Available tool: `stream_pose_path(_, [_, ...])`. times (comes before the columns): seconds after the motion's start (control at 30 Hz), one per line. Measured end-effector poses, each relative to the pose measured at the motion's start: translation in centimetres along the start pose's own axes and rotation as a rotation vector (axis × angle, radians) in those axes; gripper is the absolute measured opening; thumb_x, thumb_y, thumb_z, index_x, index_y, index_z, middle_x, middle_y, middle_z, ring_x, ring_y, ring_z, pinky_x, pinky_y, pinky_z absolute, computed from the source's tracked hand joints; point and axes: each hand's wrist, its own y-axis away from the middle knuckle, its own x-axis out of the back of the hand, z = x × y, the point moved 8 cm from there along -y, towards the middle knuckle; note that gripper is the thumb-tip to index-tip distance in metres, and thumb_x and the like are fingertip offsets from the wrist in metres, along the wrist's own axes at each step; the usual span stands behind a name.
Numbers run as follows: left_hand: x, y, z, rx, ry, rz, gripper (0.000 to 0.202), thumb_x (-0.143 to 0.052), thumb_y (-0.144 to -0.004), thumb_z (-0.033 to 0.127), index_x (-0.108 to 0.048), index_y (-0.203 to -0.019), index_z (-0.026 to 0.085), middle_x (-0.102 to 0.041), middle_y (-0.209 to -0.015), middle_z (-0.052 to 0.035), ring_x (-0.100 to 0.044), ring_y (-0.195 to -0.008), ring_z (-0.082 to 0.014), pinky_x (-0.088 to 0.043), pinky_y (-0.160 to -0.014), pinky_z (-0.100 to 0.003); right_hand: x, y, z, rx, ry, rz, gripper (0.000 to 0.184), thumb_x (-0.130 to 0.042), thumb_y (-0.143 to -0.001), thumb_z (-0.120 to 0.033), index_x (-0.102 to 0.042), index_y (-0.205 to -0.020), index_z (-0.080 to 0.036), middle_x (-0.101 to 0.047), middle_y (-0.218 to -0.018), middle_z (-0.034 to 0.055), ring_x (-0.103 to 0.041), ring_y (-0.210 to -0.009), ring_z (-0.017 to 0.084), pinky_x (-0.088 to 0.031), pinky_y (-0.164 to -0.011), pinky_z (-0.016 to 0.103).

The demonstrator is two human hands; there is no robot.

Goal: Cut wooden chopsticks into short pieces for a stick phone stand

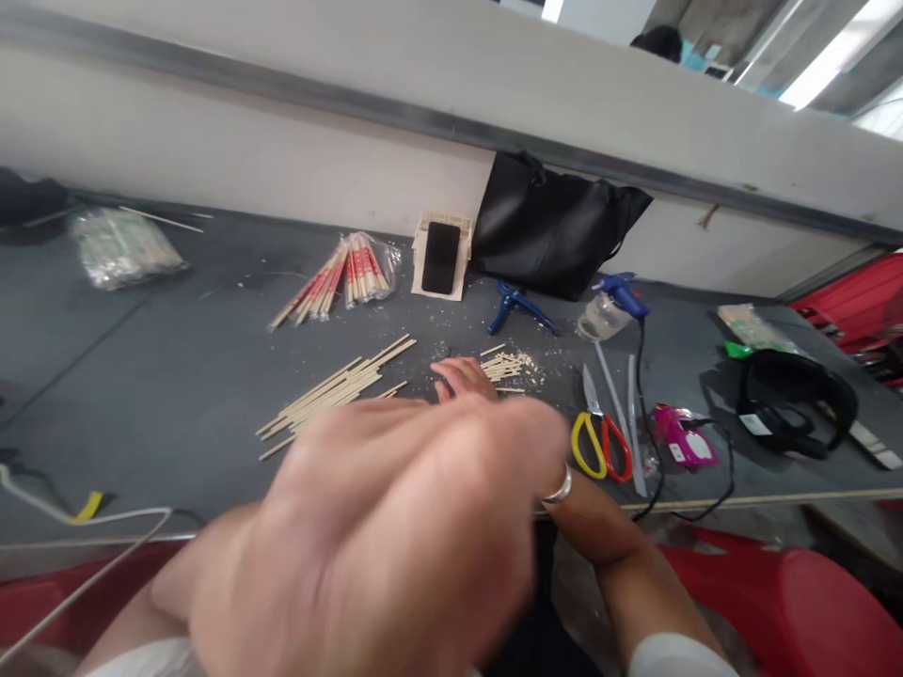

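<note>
My left hand point(395, 527) is raised close to the camera, large and smeared by motion. Its fingers are hidden, so what it holds, if anything, does not show. Beyond it, my right hand point(466, 378) rests low over the grey table, its visible fingers stretched out and apart; a silver bracelet circles the wrist. Just right of those fingers lies a pile of short cut sticks point(502, 367) with small crumbs. To the left, long thin wooden sticks point(339, 390) lie loosely side by side, partly covered by my left hand.
Scissors point(598, 437), clear glue sticks point(631, 414) and a blue glue gun point(621, 293) lie to the right. Behind are a phone point(441, 259), a black bag point(554, 226), a blue tripod point(518, 308) and chopstick bundles point(359, 273). A white cable point(119, 515) crosses the left edge.
</note>
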Motion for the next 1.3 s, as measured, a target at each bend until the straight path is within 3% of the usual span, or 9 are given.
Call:
stream_pose_path(0.13, [1.2,-3.5,-4.0,-0.008,-0.098,0.090,0.021,-0.044,-0.100,0.036,-0.059,-0.115,0.035,-0.072,-0.088,0.0038,-0.071,-0.073,-0.0153,-0.060,-0.072,-0.027,0.0,0.0,-0.2,0.028,-0.025,-0.005,0.035,-0.042,-0.100,-0.023,-0.070,-0.119,-0.014,-0.072,-0.113,0.0125,-0.062,-0.109,0.023,-0.051,-0.102,0.039])
stream_pose_path(0.23, [-1.3,-2.3,-11.0,0.205,-0.299,-0.083,0.058,-0.048,-0.093,0.046,-0.046,-0.143,0.019,-0.071,-0.121,-0.0115,-0.071,-0.110,-0.0292,-0.058,-0.090,-0.041,0.0,0.1,-0.2,0.046,-0.043,0.014,0.034,-0.042,-0.099,-0.021,-0.070,-0.118,-0.015,-0.073,-0.112,0.0124,-0.062,-0.108,0.023,-0.051,-0.100,0.041])
stream_pose_path(0.33, [-4.0,0.2,-17.3,0.394,-0.415,-0.324,0.093,-0.062,-0.080,0.053,-0.029,-0.156,0.012,-0.049,-0.152,-0.0219,-0.047,-0.141,-0.0411,-0.047,-0.106,-0.053,-0.3,0.2,-0.1,0.042,-0.055,0.009,0.033,-0.043,-0.099,-0.021,-0.070,-0.118,-0.017,-0.072,-0.112,0.0119,-0.062,-0.108,0.023,-0.051,-0.099,0.042])
stream_pose_path(0.47, [-4.9,1.9,-21.6,0.546,-0.450,-0.481,0.102,-0.066,-0.077,0.059,-0.025,-0.158,0.012,-0.038,-0.159,-0.0260,-0.032,-0.149,-0.0445,-0.041,-0.109,-0.059,-0.5,0.2,-0.1,0.034,-0.062,-0.011,0.033,-0.045,-0.098,-0.019,-0.071,-0.118,-0.018,-0.072,-0.111,0.0127,-0.062,-0.107,0.024,-0.052,-0.098,0.044])
stream_pose_path(0.6, [-5.2,2.2,-22.0,0.611,-0.481,-0.579,0.099,-0.066,-0.080,0.058,-0.024,-0.159,0.015,-0.037,-0.161,-0.0235,-0.031,-0.150,-0.0428,-0.039,-0.111,-0.058,-0.4,0.1,-0.1,0.037,-0.064,-0.013,0.031,-0.047,-0.097,-0.017,-0.071,-0.117,-0.018,-0.073,-0.110,0.0126,-0.064,-0.106,0.024,-0.053,-0.096,0.043])
stream_pose_path(0.77, [-6.6,2.1,-20.1,0.518,-0.412,-0.625,0.108,-0.071,-0.077,0.053,-0.018,-0.161,0.012,-0.041,-0.158,-0.0264,-0.042,-0.145,-0.0416,-0.046,-0.107,-0.052,-0.2,0.3,-0.4,0.055,-0.075,0.000,0.029,-0.048,-0.097,-0.018,-0.072,-0.114,-0.016,-0.073,-0.108,0.0133,-0.065,-0.105,0.023,-0.053,-0.095,0.040])
stream_pose_path(0.97, [-6.8,0.8,-19.1,0.518,-0.477,-0.599,0.063,-0.046,-0.091,0.019,-0.037,-0.152,0.006,-0.069,-0.124,-0.0220,-0.067,-0.117,-0.0316,-0.051,-0.098,-0.038,-0.2,0.3,-0.1,0.038,-0.087,0.000,0.029,-0.047,-0.098,-0.019,-0.072,-0.113,-0.018,-0.074,-0.107,0.0122,-0.066,-0.103,0.023,-0.054,-0.093,0.042])
stream_pose_path(1.13, [-7.4,-0.5,-18.0,0.532,-0.631,-0.688,0.047,-0.037,-0.088,0.004,-0.060,-0.129,0.009,-0.068,-0.117,-0.0227,-0.068,-0.110,-0.0321,-0.055,-0.090,-0.041,-0.5,0.3,0.3,0.035,-0.104,-0.017,0.029,-0.047,-0.097,-0.020,-0.072,-0.112,-0.018,-0.075,-0.106,0.0120,-0.066,-0.102,0.023,-0.054,-0.092,0.043])
stream_pose_path(1.3, [-8.3,-1.0,-18.5,0.557,-0.637,-0.744,0.044,-0.034,-0.089,0.005,-0.057,-0.127,0.008,-0.066,-0.118,-0.0251,-0.068,-0.111,-0.0352,-0.056,-0.087,-0.047,-0.8,0.4,0.6,0.006,-0.110,-0.042,0.029,-0.048,-0.097,-0.020,-0.072,-0.113,-0.019,-0.075,-0.105,0.0112,-0.066,-0.102,0.024,-0.053,-0.092,0.042])
